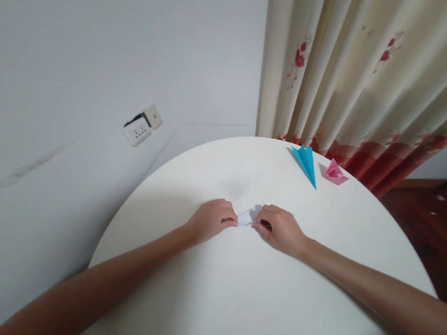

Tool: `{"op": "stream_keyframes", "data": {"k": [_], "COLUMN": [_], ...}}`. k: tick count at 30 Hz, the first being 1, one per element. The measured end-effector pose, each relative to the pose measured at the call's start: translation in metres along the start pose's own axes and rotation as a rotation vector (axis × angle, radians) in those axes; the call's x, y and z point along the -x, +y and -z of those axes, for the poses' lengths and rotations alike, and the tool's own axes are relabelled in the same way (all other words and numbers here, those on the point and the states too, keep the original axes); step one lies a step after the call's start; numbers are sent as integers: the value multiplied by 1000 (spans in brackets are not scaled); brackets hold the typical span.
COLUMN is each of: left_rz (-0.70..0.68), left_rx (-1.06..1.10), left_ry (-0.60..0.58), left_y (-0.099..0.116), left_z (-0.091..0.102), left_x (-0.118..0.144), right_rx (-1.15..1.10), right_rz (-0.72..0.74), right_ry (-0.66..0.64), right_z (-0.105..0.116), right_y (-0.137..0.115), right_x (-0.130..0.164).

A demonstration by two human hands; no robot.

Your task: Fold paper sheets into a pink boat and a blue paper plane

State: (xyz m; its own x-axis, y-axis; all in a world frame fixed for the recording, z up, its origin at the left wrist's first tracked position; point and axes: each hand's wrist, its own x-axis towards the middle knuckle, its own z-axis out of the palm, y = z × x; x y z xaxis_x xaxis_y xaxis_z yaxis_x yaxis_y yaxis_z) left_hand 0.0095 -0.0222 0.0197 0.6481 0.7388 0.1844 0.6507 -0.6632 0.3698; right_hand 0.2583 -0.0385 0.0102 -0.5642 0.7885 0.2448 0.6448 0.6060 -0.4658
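Observation:
Between my two hands is a small piece of folded white paper [247, 217], low over the middle of the white table. My left hand [214, 219] pinches its left end between thumb and fingers. The right end sits in the closed fingers of my right hand [279, 227], which cover part of it. A thin tip of the paper seems to show beyond the right knuckles. How the folds run under my fingers is hidden.
On the round white table [235, 295], a blue paper plane [306, 164] lies at the far right edge, beside a pink folded paper boat [335, 173]. A wall with a socket [137, 131] borders the left; a flowered curtain [347, 69] hangs behind.

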Motion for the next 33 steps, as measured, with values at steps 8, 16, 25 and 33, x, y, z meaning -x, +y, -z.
{"op": "stream_keyframes", "data": {"k": [8,16,25,33], "left_rz": [93,225,216,75], "left_rx": [90,181,221,216], "left_ry": [36,62,64,126], "left_y": [0,-2,-4,-7], "left_z": [-6,-7,-6,-2], "left_x": [7,7,4,7], "right_rx": [-38,-51,-28,-72], "right_rz": [-73,-129,-168,-48], "right_ry": [31,25,25,-12], "right_z": [-2,-3,-3,2], "right_y": [-7,-4,-2,1], "right_x": [0,-4,-6,-4]}}
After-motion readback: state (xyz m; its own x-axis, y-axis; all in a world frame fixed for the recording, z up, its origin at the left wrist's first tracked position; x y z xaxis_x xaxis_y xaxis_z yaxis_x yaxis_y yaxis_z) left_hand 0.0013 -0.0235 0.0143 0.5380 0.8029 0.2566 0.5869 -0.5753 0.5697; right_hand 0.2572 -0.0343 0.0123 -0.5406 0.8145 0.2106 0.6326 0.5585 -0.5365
